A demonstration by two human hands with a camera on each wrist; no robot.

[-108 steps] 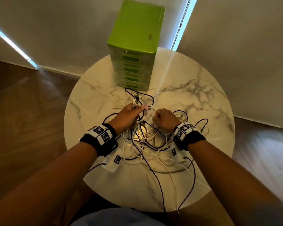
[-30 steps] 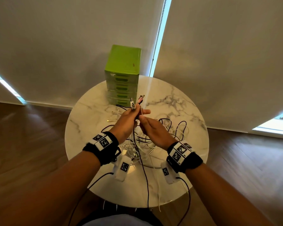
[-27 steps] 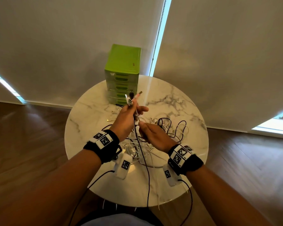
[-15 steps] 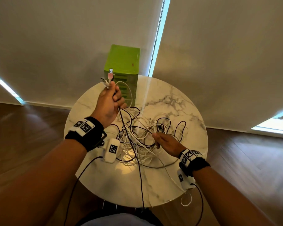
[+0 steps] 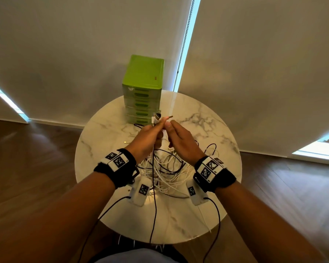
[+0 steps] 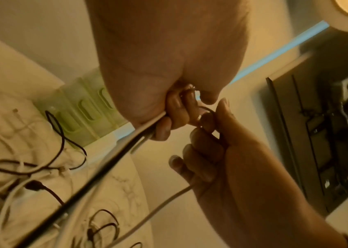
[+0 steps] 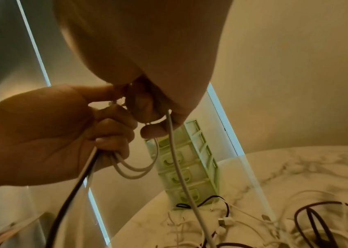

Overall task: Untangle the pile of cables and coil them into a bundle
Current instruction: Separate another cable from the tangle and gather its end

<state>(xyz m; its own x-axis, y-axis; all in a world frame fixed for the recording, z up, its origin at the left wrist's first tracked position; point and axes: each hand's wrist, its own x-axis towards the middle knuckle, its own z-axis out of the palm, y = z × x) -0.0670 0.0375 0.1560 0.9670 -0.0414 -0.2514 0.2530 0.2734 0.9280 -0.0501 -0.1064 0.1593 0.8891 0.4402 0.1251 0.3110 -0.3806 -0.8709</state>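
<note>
A tangle of white and black cables (image 5: 167, 168) lies on the round marble table (image 5: 207, 215). My left hand (image 5: 150, 135) is raised above it and grips a bunch of cable ends, whose plugs (image 5: 157, 117) stick up past its fingers. White and black strands (image 6: 113, 159) hang from this fist down to the pile. My right hand (image 5: 180, 137) sits right beside the left and pinches a white cable (image 7: 177, 167) near its plug (image 5: 169, 117). That cable drops to the pile (image 7: 253, 226).
A green set of small drawers (image 5: 142, 90) stands at the table's far edge, just behind the hands. Black leads from the wrist cameras (image 5: 154, 215) trail over the near rim. Wooden floor (image 5: 36, 158) surrounds the table; blinds hang behind it.
My left hand has come down and right from its raised spot at the left. My right hand has lifted off the pile with a white cable and met the left hand.
</note>
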